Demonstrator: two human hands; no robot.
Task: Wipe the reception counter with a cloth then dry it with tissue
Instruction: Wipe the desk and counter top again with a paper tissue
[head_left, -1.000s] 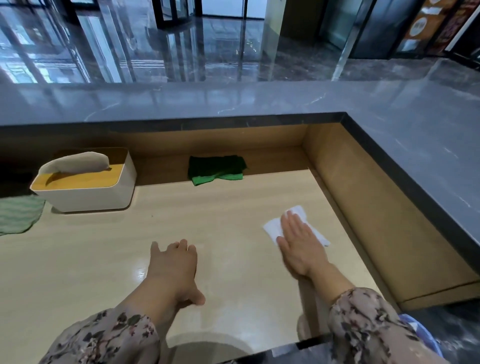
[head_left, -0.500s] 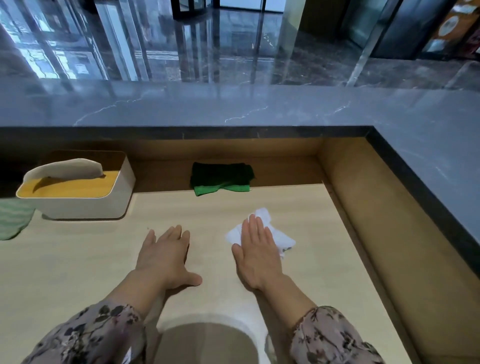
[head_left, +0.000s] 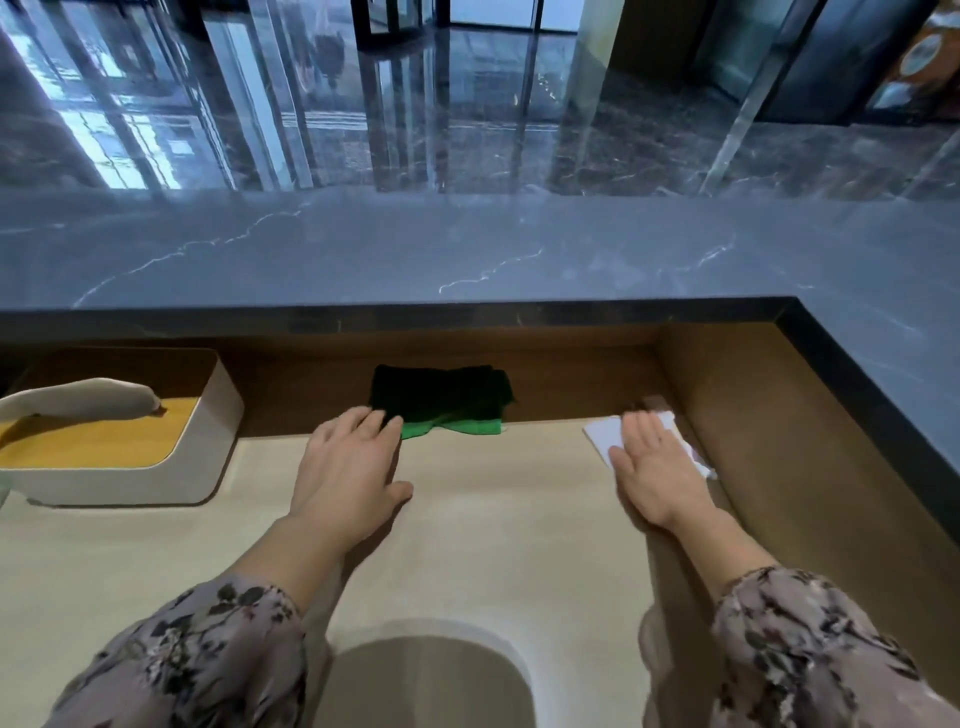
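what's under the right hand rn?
A white tissue, pressed flat on the beige counter by the right hand, fingers straight. Its edges show either side of the hand; the part beneath the palm is covered.

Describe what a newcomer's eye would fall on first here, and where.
The right hand presses flat on a white tissue in the far right corner of the pale desk. The left hand lies flat, fingertips at the folded green cloth by the back wall. A white tissue box stands far left.
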